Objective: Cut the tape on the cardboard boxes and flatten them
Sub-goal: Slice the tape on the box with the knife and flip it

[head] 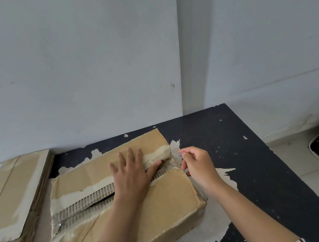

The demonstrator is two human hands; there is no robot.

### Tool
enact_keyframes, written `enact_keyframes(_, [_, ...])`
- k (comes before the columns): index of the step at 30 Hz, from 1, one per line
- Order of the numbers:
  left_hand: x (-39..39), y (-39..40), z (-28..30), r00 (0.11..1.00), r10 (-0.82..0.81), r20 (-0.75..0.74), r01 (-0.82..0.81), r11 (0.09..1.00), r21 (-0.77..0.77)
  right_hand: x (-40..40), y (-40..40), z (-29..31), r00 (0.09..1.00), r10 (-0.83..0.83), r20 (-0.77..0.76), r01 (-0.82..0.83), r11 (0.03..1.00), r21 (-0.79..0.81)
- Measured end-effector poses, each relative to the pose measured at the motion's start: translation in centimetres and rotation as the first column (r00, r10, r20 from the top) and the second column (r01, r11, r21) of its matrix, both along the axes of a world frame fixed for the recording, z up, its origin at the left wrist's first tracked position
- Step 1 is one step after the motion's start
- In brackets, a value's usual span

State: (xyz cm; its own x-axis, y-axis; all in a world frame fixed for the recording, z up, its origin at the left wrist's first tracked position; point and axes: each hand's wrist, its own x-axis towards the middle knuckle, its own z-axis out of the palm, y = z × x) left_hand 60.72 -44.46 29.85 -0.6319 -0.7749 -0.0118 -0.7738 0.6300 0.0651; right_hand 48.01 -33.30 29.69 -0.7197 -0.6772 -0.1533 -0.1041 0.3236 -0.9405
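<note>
Fingers [184, 155] of right hand [196, 163] curled, pinching clear tape [175, 154] at the seam's far end; left hand [129, 173] flat, pressing cardboard box [163, 198] onto desk [258, 159]. Tape-removal step, seam mostly split. Next: peel last strip free, then flatten.

No text, label, brand, number or sign can be read on the cardboard box [163, 200], its tape [102, 184] or the flattened cardboard [10, 197] beside it.
</note>
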Motion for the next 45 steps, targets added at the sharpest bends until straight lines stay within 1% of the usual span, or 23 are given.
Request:
enact_keyframes(2, [0.2, 0.1, -0.1, 0.999, -0.013, 0.053, 0.011, 0.999, 0.047, 0.1, -0.1, 0.0, 1.0, -0.004, -0.021, 0.004, 1.0, 0.008])
enact_keyframes(5, [0.2, -0.2, -0.2, 1.0, -0.027, 0.007, 0.027, 0.999, 0.017, 0.2, -0.3, 0.0, 0.985, 0.079, -0.15, -0.067, 0.994, 0.088])
enact_keyframes(6, [0.1, -0.3, 0.1, 0.999, -0.041, -0.028, 0.041, 0.999, 0.016, 0.2, -0.3, 0.1, 0.981, 0.119, -0.153, -0.103, 0.988, 0.111])
enact_keyframes(9, [-0.1, -0.8, 1.0, 0.994, -0.059, -0.095, 0.057, 0.998, -0.022, -0.4, 0.4, 0.3, 0.988, 0.153, -0.028, -0.15, 0.986, 0.07])
enact_keyframes(12, [0.3, -0.7, 0.6, 0.992, -0.082, -0.097, 0.077, 0.995, -0.059, -0.9, 1.4, 0.3, 0.989, 0.104, 0.109, -0.104, 0.995, -0.006])
enact_keyframes(14, [0.6, -0.2, 0.4, 0.994, -0.068, -0.082, 0.068, 0.998, 0.007, -0.8, 1.8, 0.0, 0.987, 0.051, 0.155, -0.045, 0.998, -0.043])
enact_keyframes(16, [0.7, 0.0, 0.5, 1.0, -0.026, -0.011, 0.026, 1.0, 0.006, -0.7, 2.3, -0.6, 0.989, 0.02, 0.146, -0.012, 0.998, -0.057])
enact_keyframes(17, [0.8, 0.1, 0.5, 0.999, -0.004, 0.038, 0.004, 1.0, 0.009, -0.7, 2.7, -1.0, 0.994, 0.006, 0.109, 0.0, 0.999, -0.052])
enact_keyframes(19, [0.9, 0.7, 1.0, 0.995, 0.035, 0.097, -0.044, 0.995, 0.093, -1.0, 3.8, -2.0, 0.999, -0.028, -0.042, 0.028, 1.0, 0.003])
enact_keyframes(21, [1.3, 2.0, 0.8, 0.998, 0.033, 0.059, -0.042, 0.987, 0.155, -1.7, 5.3, -3.5, 0.979, -0.043, -0.197, 0.062, 0.994, 0.088])
enact_keyframes(23, [1.9, 3.9, 0.4, 1.0, 0.008, 0.014, -0.01, 0.987, 0.161, -2.5, 7.1, -5.4, 0.959, -0.048, -0.278, 0.1, 0.979, 0.178])
enact_keyframes(25, [2.8, 6.1, -0.3, 0.999, 0.021, -0.046, -0.018, 0.997, 0.07, -3.4, 9.2, -7.4, 0.941, -0.044, -0.334, 0.136, 0.957, 0.256])
enact_keyframes(26, [3.3, 6.9, -0.6, 0.989, 0.048, -0.138, -0.045, 0.999, 0.02, -3.9, 10.1, -8.2, 0.933, -0.032, -0.36, 0.152, 0.938, 0.311])
enact_keyframes(28, [4.2, 8.0, -1.2, 0.931, 0.079, -0.357, -0.107, 0.993, -0.059, -4.9, 11.8, -9.3, 0.899, 0.008, -0.437, 0.205, 0.876, 0.437])
enact_keyframes(29, [4.6, 8.2, -1.3, 0.909, 0.077, -0.409, -0.122, 0.989, -0.084, -5.5, 12.5, -9.8, 0.87, 0.029, -0.492, 0.238, 0.849, 0.471])
enact_keyframes(31, [5.2, 8.5, -1.5, 0.904, 0.058, -0.423, -0.091, 0.994, -0.059, -6.3, 13.5, -10.9, 0.805, 0.122, -0.581, 0.244, 0.825, 0.51])
enact_keyframes(33, [5.4, 8.2, -1.6, 0.906, 0.052, -0.42, -0.062, 0.998, -0.01, -6.6, 14.1, -12.3, 0.728, 0.239, -0.643, 0.212, 0.813, 0.542])
enact_keyframes(35, [5.6, 7.5, -1.2, 0.922, 0.059, -0.382, -0.043, 0.998, 0.049, -5.9, 14.6, -13.4, 0.71, 0.359, -0.606, 0.158, 0.758, 0.633])
enact_keyframes(37, [6.2, 6.8, -1.2, 0.94, 0.048, -0.337, -0.039, 0.999, 0.034, -5.4, 15.0, -14.5, 0.722, 0.404, -0.562, 0.12, 0.727, 0.676])
enact_keyframes(39, [7.0, 6.5, -0.9, 0.965, 0.074, -0.251, -0.076, 0.997, 0.002, -5.1, 14.9, -14.7, 0.746, 0.322, -0.583, 0.134, 0.784, 0.606])
enact_keyframes(42, [8.1, 6.5, -0.5, 0.985, 0.136, -0.105, -0.13, 0.99, 0.06, -4.0, 12.7, -12.2, 0.783, 0.111, -0.612, 0.182, 0.9, 0.397])
enact_keyframes(43, [8.3, 6.4, -0.6, 0.987, 0.143, -0.079, -0.137, 0.988, 0.077, -3.5, 11.4, -10.7, 0.79, 0.052, -0.611, 0.166, 0.941, 0.294])
enact_keyframes(45, [8.3, 6.3, -0.5, 0.99, 0.125, -0.073, -0.119, 0.99, 0.074, -1.8, 8.3, -6.4, 0.819, 0.022, -0.574, 0.049, 0.993, 0.108])
